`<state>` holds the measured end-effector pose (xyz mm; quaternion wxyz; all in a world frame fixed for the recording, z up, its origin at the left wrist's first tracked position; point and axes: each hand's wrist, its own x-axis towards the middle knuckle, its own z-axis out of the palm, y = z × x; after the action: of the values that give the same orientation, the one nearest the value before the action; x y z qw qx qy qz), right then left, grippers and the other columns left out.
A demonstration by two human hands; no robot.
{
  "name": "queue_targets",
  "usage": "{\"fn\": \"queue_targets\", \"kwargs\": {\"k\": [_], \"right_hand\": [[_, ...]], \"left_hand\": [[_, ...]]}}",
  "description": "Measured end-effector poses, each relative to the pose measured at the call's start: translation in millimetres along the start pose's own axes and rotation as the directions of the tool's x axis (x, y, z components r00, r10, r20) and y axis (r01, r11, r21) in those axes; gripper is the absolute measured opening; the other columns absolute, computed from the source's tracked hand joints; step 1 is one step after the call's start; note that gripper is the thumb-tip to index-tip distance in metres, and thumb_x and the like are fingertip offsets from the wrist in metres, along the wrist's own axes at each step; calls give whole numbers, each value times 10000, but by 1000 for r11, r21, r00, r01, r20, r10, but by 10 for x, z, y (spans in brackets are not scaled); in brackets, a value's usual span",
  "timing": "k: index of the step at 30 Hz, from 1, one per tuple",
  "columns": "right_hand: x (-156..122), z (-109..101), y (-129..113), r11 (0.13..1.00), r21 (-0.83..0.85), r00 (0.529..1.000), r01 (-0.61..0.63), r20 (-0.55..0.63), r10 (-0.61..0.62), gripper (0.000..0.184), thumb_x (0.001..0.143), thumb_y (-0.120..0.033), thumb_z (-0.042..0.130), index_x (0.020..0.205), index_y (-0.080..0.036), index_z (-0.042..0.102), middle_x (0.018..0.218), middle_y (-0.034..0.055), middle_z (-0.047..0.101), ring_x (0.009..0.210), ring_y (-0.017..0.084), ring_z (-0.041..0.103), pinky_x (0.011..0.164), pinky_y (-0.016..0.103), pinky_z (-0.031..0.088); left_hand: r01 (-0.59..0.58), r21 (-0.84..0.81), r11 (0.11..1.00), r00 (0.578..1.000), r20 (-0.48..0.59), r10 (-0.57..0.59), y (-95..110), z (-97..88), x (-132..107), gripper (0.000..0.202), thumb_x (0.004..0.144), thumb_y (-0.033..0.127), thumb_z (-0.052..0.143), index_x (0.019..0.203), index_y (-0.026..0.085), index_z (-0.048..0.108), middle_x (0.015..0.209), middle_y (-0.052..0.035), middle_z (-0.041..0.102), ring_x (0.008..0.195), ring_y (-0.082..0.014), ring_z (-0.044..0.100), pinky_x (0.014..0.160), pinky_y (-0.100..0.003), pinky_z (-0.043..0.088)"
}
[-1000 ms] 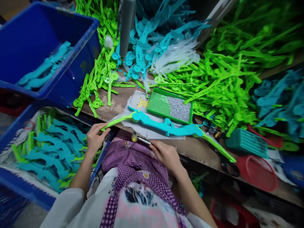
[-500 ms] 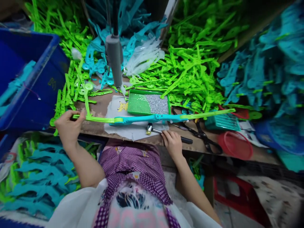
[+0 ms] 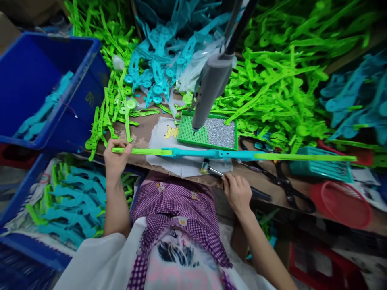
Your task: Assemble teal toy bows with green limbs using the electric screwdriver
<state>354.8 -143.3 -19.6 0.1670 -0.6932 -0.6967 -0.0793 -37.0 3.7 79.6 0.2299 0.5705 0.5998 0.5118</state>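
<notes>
My left hand (image 3: 116,161) is closed around the green left end of a long jointed plastic piece (image 3: 199,154), green at both ends and blue in the middle. It lies across the table's front, over a white cloth (image 3: 155,135) with a yellow cartoon figure. My right hand (image 3: 237,191) is closed on a small hammer (image 3: 216,172), gripping it between the metal shaft and the black handle. The hammer head rests just below the blue part. Behind it, a green tray (image 3: 208,145) holds many small silver pins or screws. Above the tray hangs a grey cylindrical tool (image 3: 208,88).
Heaps of green parts (image 3: 266,96) and blue parts (image 3: 160,60) cover the back. A blue bin (image 3: 72,96) stands at left, above a lower crate with blue pieces (image 3: 78,201). Black scissors (image 3: 287,187), a teal basket (image 3: 320,167) and a red container (image 3: 340,205) are at right.
The view has shifted, so the bench appears further right. The long piece now lies straighter. The hanging grey tool is more tilted and now over the tray. Both hands keep their hold.
</notes>
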Motion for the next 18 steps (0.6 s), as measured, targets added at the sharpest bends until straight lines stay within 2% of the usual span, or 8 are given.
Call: {"fn": "queue_targets", "kwargs": {"k": [3, 6, 9, 11, 13, 15, 16, 18], "right_hand": [[-251, -119, -156, 994, 107, 1000, -23, 4, 23, 235, 946, -300, 436, 949, -174, 634, 807, 93, 646, 748, 198, 564, 682, 322, 448], [-488, -177, -440, 971, 234, 998, -48, 57, 36, 268, 968, -322, 374, 938, -192, 606, 795, 64, 665, 685, 166, 619, 610, 279, 491], [-534, -143, -779, 944, 319, 994, -78, 102, 48, 329, 980, -355, 326, 968, -184, 607, 795, 54, 691, 647, 154, 651, 576, 258, 516], [-441, -105, -989, 931, 360, 995, -54, 102, 18, 345, 980, -347, 329, 1055, -169, 615, 866, 75, 709, 717, 165, 677, 624, 265, 540], [-291, -77, -1163, 924, 383, 992, -8, 121, -42, 369, 978, -313, 335, 1188, -167, 601, 900, 81, 704, 767, 166, 677, 673, 262, 544], [-137, -64, -1295, 933, 358, 977, 37, 183, -109, 414, 978, -267, 322, 1311, -189, 556, 833, 62, 676, 708, 149, 650, 648, 241, 523], [-70, -63, -1345, 943, 328, 965, 62, 223, -141, 435, 977, -248, 315, 1353, -203, 529, 792, 50, 653, 657, 138, 625, 611, 229, 502], [33, -75, -1409, 961, 252, 939, 115, 289, -188, 463, 973, -225, 314, 1403, -228, 484, 751, 36, 613, 591, 123, 574, 545, 213, 449]], "left_hand": [[58, -173, 983, 989, 147, -33, -75, -7, -199, 190, 791, 332, 638, 793, 206, 496, 927, -37, 682, 891, -181, 673, 841, -336, 532], [84, -181, 980, 964, 263, -34, -215, -68, -536, 166, 790, 312, 669, 851, 200, 562, 1004, -69, 699, 984, -223, 677, 900, -391, 530], [73, -103, 992, 966, 255, -45, -418, -92, -936, 174, 773, 297, 703, 861, 192, 596, 1063, -84, 696, 1047, -230, 656, 947, -413, 507], [96, -25, 995, 971, 224, -88, -545, -72, -1151, 204, 776, 307, 700, 917, 190, 611, 1112, -93, 678, 1072, -226, 638, 957, -410, 492], [165, 51, 985, 957, 232, -173, -633, -39, -1273, 348, 744, 334, 727, 1033, 190, 599, 1134, -97, 659, 1062, -223, 632, 935, -388, 493], [269, 76, 960, 913, 296, -279, -678, -10, -1289, 490, 721, 380, 737, 1133, 183, 558, 1058, -83, 671, 976, -207, 650, 865, -343, 507], [327, 74, 942, 876, 349, -332, -687, 0, -1262, 503, 738, 412, 712, 1149, 176, 545, 969, -65, 684, 896, -194, 661, 808, -316, 511], [415, 78, 906, 776, 490, -398, -688, 10, -1165, 417, 816, 475, 602, 1092, 165, 564, 756, -15, 670, 691, -163, 643, 668, -268, 489]]}}
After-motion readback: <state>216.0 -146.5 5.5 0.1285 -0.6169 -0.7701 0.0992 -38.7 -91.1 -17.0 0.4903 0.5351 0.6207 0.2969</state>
